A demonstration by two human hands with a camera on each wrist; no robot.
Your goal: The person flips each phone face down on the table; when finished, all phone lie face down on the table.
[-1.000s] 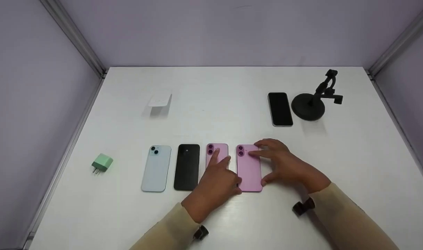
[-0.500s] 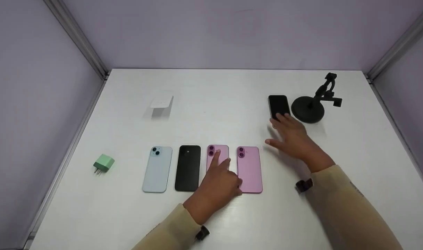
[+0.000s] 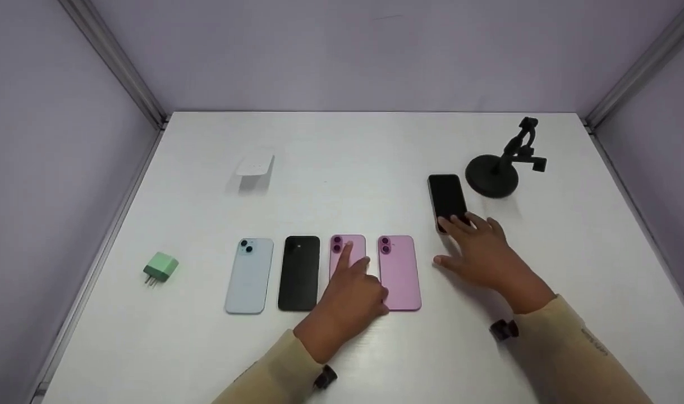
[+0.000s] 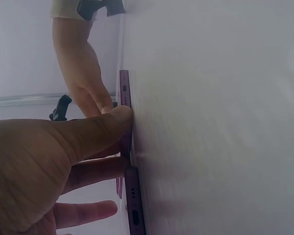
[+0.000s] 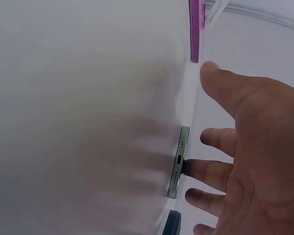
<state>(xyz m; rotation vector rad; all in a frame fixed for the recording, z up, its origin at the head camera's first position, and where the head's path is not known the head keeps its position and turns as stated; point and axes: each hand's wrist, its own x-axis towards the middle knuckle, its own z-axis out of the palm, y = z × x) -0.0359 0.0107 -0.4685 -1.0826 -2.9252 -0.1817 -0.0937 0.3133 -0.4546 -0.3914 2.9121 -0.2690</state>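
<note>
In the head view, four items aside, two pink phones (image 3: 399, 275) lie camera side up near the front. My left hand (image 3: 350, 300) rests across them, its index finger extended on the left pink phone (image 3: 347, 247). The left wrist view shows the thumb touching the edge of the other pink phone (image 4: 125, 88). My right hand (image 3: 482, 255) has its fingers spread, fingertips touching the lower end of a phone (image 3: 447, 196) lying dark screen up. The right wrist view shows that phone's green edge (image 5: 179, 161) under a straight finger; the thumb is apart from it.
Left of the pink phones lie a black phone (image 3: 299, 273) and a pale blue phone (image 3: 249, 276). A green plug adapter (image 3: 161, 266) sits farther left. A small white object (image 3: 256, 164) stands at the back left, a black stand (image 3: 493, 175) at the back right.
My right hand has left the right pink phone and reached the screen-up phone. That phone has slid toward the front. My left hand has stayed in place.
</note>
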